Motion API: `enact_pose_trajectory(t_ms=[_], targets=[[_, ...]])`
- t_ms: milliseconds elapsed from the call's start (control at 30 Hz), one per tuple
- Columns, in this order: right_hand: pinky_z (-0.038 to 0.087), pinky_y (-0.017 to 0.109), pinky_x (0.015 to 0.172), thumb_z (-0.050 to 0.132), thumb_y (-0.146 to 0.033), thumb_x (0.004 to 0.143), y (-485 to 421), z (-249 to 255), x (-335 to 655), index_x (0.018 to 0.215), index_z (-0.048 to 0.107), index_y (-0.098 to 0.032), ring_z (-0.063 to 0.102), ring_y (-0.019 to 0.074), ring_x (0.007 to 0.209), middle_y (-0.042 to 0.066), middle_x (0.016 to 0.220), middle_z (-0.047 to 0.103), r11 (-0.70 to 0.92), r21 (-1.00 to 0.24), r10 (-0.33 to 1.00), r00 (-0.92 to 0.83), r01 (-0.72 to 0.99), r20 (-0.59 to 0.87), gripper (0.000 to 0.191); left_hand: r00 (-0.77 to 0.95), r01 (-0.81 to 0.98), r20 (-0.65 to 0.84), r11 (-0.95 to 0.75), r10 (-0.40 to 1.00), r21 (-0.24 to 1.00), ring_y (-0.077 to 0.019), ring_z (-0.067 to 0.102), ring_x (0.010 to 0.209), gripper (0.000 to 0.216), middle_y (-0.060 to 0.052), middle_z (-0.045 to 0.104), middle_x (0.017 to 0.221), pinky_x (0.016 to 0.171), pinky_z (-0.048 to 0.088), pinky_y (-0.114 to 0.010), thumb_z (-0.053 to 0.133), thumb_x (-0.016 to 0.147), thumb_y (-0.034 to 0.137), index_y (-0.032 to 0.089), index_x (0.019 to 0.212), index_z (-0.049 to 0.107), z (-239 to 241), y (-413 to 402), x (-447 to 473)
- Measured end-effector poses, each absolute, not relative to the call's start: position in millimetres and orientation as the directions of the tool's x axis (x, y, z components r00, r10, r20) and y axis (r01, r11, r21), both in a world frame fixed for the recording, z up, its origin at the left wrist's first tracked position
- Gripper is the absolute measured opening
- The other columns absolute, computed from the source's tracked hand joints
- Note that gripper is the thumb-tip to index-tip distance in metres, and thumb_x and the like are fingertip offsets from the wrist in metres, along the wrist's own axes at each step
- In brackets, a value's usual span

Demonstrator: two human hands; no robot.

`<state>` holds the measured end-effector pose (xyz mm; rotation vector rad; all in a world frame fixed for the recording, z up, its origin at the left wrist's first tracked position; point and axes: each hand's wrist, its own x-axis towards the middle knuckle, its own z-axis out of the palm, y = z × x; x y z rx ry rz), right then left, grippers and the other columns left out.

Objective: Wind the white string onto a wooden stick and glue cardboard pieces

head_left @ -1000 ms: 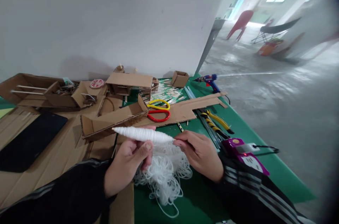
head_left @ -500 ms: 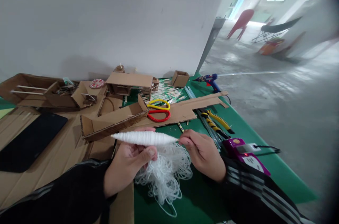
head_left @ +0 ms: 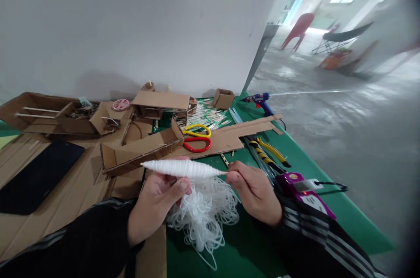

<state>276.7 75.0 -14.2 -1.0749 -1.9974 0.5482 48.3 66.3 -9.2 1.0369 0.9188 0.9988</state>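
Observation:
A white spindle of wound string [head_left: 182,168] lies level in front of me, tapering to a point at each end. My left hand [head_left: 157,203] is closed round its middle from below, thumb up against the string. My right hand [head_left: 252,192] pinches the stick at the spindle's right tip. Under both hands a loose tangle of white string [head_left: 203,216] lies on the green table [head_left: 249,247].
Cardboard boxes and strips [head_left: 138,151] cover the left half. Red and yellow scissors [head_left: 197,137], pliers [head_left: 269,153], a blue glue gun [head_left: 259,100] and a purple power strip [head_left: 302,190] lie to the right. A black tablet [head_left: 36,177] sits at the left.
My right hand has slid a little rightward along the spindle's tip, showing more of the stick. The left hand keeps its grip with small shifts of the thumb.

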Motion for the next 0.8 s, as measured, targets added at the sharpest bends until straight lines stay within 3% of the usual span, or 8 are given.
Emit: enact_pose_trajectory(t_ms=[167, 367, 500, 633, 800], targets=[[0.041, 0.026, 0.056, 0.044, -0.030, 0.095, 75.1, -16.8, 275.6, 0.094, 0.049, -0.019, 0.049, 0.0131, 0.061, 0.001, 0.076, 0.053, 0.516, -0.743, 0.855, -0.303, 0.427, 0.420, 0.012, 0.277, -0.220, -0.133, 0.197, 0.952, 0.955, -0.0091, 0.049, 0.059, 0.050, 0.002, 0.059, 0.068, 0.055, 0.041, -0.020, 0.066, 0.085, 0.036, 0.018, 0.129, 0.050, -7.1, 64.9, 48.2], [0.036, 0.025, 0.052, 0.040, -0.026, 0.097, 75.1, -14.4, 275.5, 0.074, 0.049, -0.020, 0.045, 0.0112, 0.054, -0.002, 0.062, 0.049, 0.555, -0.675, 0.832, -0.325, 0.485, 0.451, 0.026, 0.269, -0.243, -0.123, 0.191, 0.955, 0.951, -0.0097, 0.050, 0.060, 0.045, 0.002, 0.060, 0.069, 0.055, 0.042, -0.021, 0.066, 0.084, 0.036, 0.017, 0.123, 0.053, -8.6, 65.0, 48.2], [0.041, 0.025, 0.055, 0.045, -0.029, 0.095, 75.3, -15.8, 274.8, 0.087, 0.051, -0.020, 0.050, 0.0128, 0.060, 0.001, 0.072, 0.054, 0.517, -0.731, 0.855, -0.304, 0.445, 0.419, 0.014, 0.260, -0.256, -0.129, 0.197, 0.957, 0.946, -0.0105, 0.050, 0.060, 0.047, 0.002, 0.060, 0.069, 0.055, 0.042, -0.021, 0.068, 0.083, 0.036, 0.017, 0.124, 0.053, -11.6, 65.7, 47.9], [0.042, 0.027, 0.058, 0.047, -0.024, 0.094, 75.5, -19.4, 275.2, 0.090, 0.050, -0.020, 0.050, 0.0136, 0.063, 0.001, 0.074, 0.052, 0.564, -0.736, 0.826, -0.282, 0.374, 0.489, 0.006, 0.274, -0.251, -0.145, 0.217, 0.951, 0.944, -0.0107, 0.051, 0.061, 0.047, 0.001, 0.061, 0.070, 0.055, 0.042, -0.022, 0.068, 0.083, 0.035, 0.017, 0.125, 0.053, -11.5, 64.7, 47.7], [0.034, 0.025, 0.052, 0.046, -0.024, 0.095, 74.5, -16.1, 278.0, 0.076, 0.051, -0.020, 0.045, 0.0117, 0.056, -0.001, 0.065, 0.048, 0.568, -0.734, 0.821, -0.320, 0.371, 0.473, 0.020, 0.262, -0.258, -0.147, 0.216, 0.954, 0.942, -0.0133, 0.058, 0.070, 0.046, -0.001, 0.065, 0.073, 0.062, 0.044, -0.023, 0.068, 0.083, 0.034, 0.017, 0.124, 0.055, -12.0, 63.5, 46.7]])
